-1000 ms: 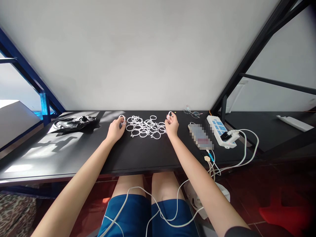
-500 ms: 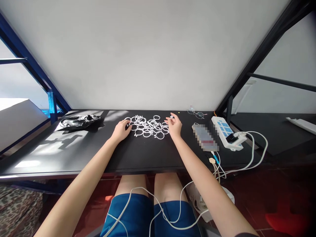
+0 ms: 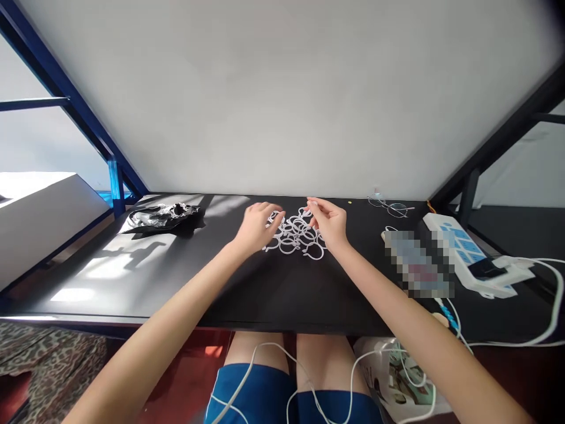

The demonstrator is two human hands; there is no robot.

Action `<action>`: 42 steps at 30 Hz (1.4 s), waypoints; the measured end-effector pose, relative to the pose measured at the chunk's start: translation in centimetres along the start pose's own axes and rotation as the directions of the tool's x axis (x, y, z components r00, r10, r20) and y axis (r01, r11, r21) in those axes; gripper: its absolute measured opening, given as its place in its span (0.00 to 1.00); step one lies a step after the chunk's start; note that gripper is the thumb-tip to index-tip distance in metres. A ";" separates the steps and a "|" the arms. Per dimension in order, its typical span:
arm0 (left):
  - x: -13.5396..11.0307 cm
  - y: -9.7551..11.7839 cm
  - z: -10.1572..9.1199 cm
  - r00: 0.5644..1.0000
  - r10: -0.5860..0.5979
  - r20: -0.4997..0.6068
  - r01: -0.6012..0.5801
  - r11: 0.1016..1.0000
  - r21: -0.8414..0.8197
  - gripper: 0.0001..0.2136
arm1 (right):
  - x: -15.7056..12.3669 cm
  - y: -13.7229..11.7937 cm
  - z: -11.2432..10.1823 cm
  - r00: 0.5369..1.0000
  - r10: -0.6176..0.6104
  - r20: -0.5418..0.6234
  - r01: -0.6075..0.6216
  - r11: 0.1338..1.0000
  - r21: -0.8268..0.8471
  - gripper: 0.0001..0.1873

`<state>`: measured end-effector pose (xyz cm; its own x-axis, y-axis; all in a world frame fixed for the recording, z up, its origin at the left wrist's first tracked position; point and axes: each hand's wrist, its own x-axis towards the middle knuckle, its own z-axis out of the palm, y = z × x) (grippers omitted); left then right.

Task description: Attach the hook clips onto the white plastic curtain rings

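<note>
A tangled pile of white plastic rings (image 3: pixel 289 242) with small clasp-like ends lies on the black table (image 3: pixel 265 294) between my hands. My left hand (image 3: pixel 258 227) hovers over the pile's left side, its fingers curved and apart from the thumb, a little blurred, with nothing visible held. At the right side, my right hand (image 3: pixel 330 222) has thumb and forefinger brought together beside the rings. A ring shows right at those fingertips, but whether they grip it is hidden.
A crumpled black plastic bag (image 3: pixel 165 219) lies at the left. Eyeglasses (image 3: pixel 397 209), a blurred-out phone (image 3: pixel 417 265) and a white power strip (image 3: pixel 468 253) with plugged-in cables are at the right. A white cable (image 3: pixel 251 368) hangs across my lap. The wall (image 3: pixel 282 106) rises behind the table.
The view has turned left, shifting things rightward. My left hand has lifted from the pile's left edge to over the rings. Both hands are closer together.
</note>
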<state>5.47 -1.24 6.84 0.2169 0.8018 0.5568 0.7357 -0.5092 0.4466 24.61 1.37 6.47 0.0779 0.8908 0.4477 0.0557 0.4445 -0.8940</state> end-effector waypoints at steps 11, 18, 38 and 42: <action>-0.9 3.0 4.4 0.961 0.274 -0.028 -0.268 0.903 -0.335 0.17 | -1.8 0.9 -0.4 0.956 -0.289 -0.052 0.263 0.921 -0.287 0.11; -0.8 2.9 4.1 0.955 0.295 -0.025 -0.292 0.923 -0.252 0.16 | -2.3 0.5 -0.3 0.936 -0.352 0.027 0.340 0.877 -0.340 0.11; -0.8 2.1 3.7 0.957 0.261 -0.129 -0.279 0.948 -0.151 0.18 | -4.2 0.5 0.7 0.885 -0.427 0.188 0.463 0.852 -0.243 0.02; -0.8 2.5 3.4 0.940 0.309 -0.148 -0.326 0.938 -0.115 0.17 | -4.5 0.3 0.5 0.901 -0.376 0.217 0.424 0.871 -0.248 0.08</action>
<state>9.30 -2.12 5.10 0.3363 0.5500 0.7645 0.5459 -0.7753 0.3176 23.75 -2.41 4.15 -0.1668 0.6557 0.7364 0.3281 0.7412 -0.5856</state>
